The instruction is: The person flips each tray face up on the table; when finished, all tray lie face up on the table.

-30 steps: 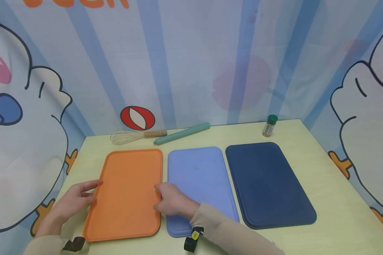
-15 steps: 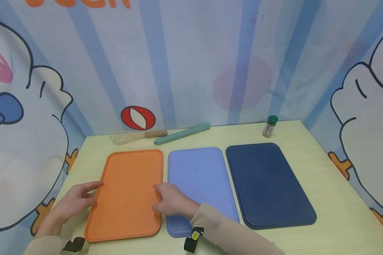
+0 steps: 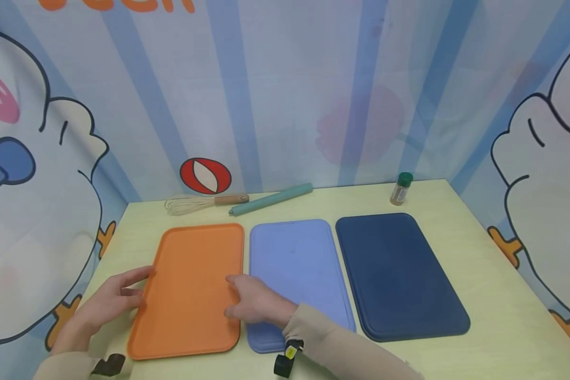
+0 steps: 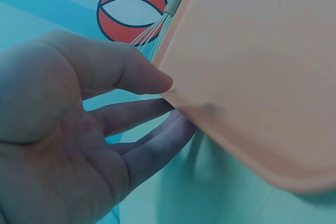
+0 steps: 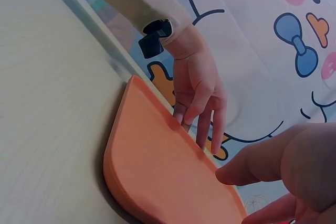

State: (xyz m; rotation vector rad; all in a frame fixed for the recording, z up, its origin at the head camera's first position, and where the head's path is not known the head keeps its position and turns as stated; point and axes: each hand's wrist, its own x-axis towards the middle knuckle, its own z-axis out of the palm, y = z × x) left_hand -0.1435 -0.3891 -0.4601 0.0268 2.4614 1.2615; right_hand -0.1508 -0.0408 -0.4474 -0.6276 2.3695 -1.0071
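An orange tray (image 3: 195,290) with a raised rim is held between both hands at the left of the table. At its left edge, my left hand (image 3: 111,301) has the thumb on the rim. In the left wrist view the other fingers (image 4: 157,150) of this hand reach to the rim's underside. My right hand (image 3: 256,301) is at the opposite edge, thumb and forefinger spread over the rim. A periwinkle-blue board (image 3: 296,264) lies partly beneath my right hand and forearm.
Right of the periwinkle board lies a navy board (image 3: 399,274). Along the table's back edge are a whisk (image 3: 204,203), a green rolling pin (image 3: 271,199) and a green-capped spice jar (image 3: 401,189). A printed cloth backdrop (image 3: 290,105) rises behind the table (image 3: 499,306).
The orange tray has shifted slightly right. My right fingertips now reach a little farther left over it. My left hand stays nearly still, and the other objects have not moved.
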